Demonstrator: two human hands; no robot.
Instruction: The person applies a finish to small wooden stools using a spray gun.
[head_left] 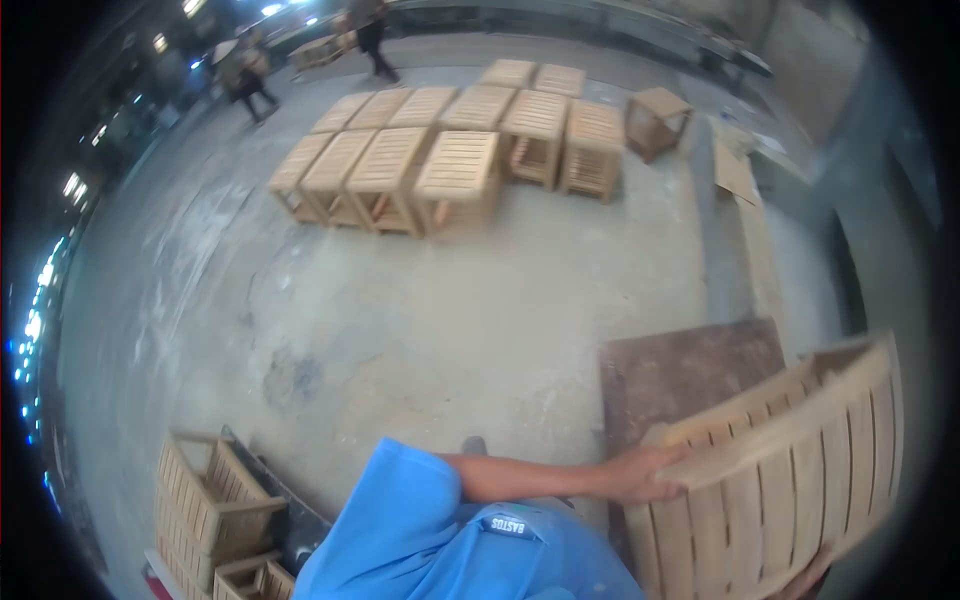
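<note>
A slatted wooden stool or small table [790, 480], tilted on its side, fills the lower right. My left hand [645, 474] reaches across from the blue sleeve and is closed on the near edge of this slatted piece. Low on the right, my right hand [808, 577] grips its bottom edge; only part of that hand shows. Beneath and behind the piece lies a dark brown board [690, 375].
Several slatted wooden stools [455, 165] stand in rows ahead, with a single stool [657, 122] to their right. More slatted pieces [215, 495] are stacked at lower left. Two people [368, 40] are at the back. Cardboard [735, 172] lies right.
</note>
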